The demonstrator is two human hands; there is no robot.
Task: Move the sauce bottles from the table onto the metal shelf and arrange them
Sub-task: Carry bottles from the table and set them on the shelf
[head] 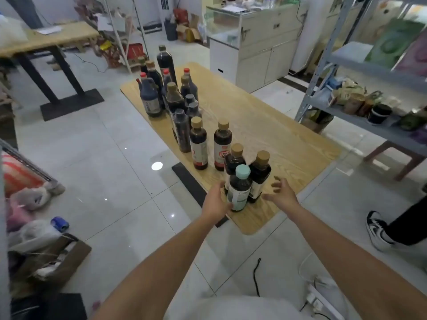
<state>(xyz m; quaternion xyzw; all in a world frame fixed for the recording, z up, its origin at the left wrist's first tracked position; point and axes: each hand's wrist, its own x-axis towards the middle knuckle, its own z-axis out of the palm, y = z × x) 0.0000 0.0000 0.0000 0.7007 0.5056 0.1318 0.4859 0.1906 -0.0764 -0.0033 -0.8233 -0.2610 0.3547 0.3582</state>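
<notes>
Left hand (216,200) curls its grip round the teal-capped bottle (239,190), thumb on the label, at the worktop's (277,135) 6 o'clock end. Right hand (283,192) hovers at the bottle's 3 o'clock, fingers spread, holding nothing. More bottles (198,144) stand toward 11 o'clock; the shelf (369,69) is at 2 o'clock

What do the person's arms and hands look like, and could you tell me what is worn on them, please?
The left forearm and right forearm are bare to the frame's edge: no sleeves, gloves, watch or bracelet show. The left hand and right hand carry no visible rings, though blur limits detail. A white garment covers the torso.
</notes>
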